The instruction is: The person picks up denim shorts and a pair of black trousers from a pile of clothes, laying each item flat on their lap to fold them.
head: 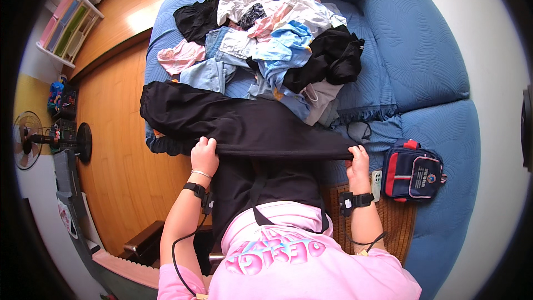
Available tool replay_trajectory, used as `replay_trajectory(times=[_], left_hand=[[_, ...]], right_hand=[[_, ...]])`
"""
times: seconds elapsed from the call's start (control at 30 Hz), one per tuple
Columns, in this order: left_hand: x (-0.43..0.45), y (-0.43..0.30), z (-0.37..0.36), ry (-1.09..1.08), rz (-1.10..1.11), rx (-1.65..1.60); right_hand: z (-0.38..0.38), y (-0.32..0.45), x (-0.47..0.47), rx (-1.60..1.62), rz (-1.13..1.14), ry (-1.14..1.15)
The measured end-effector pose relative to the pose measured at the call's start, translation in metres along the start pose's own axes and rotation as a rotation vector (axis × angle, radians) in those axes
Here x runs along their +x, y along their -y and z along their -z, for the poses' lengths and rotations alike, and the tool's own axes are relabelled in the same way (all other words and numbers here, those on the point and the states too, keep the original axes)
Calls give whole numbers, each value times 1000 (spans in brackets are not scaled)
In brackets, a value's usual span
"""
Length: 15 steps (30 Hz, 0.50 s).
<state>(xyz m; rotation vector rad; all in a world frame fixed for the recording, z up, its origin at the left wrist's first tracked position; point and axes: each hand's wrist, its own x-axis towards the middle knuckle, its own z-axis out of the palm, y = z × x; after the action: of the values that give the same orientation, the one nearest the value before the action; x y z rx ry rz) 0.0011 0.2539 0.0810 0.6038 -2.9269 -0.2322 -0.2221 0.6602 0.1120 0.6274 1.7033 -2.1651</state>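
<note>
Black trousers (250, 127) lie stretched sideways across the front of the blue-covered sofa, just ahead of my lap. My left hand (205, 156) grips their near edge left of the middle. At the right end of the same edge, my right hand (358, 160) pinches the black cloth between thumb and fingers. Beyond the trousers is a loose heap of clothes: light blue jeans (204, 76), a pink garment (181, 56), a light blue printed garment (287, 46), white garments (245, 2) and black garments (333, 58).
A navy and red backpack (412, 171) lies on the sofa seat (441, 133) at the right, with a phone (376, 185) beside it. A woven mat (395, 229) is under my right forearm. On the left are an electric fan (31, 139) and a shelf with coloured drawers (68, 25).
</note>
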Motion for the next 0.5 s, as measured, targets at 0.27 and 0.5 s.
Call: replay_trajectory(times=[0.27, 0.5], left_hand=[[-20, -3, 19, -136, 41, -322], [-55, 48, -53, -59, 699, -497]], right_hand=[[-17, 10, 16, 58, 183, -84], [-11, 7, 24, 77, 145, -131]])
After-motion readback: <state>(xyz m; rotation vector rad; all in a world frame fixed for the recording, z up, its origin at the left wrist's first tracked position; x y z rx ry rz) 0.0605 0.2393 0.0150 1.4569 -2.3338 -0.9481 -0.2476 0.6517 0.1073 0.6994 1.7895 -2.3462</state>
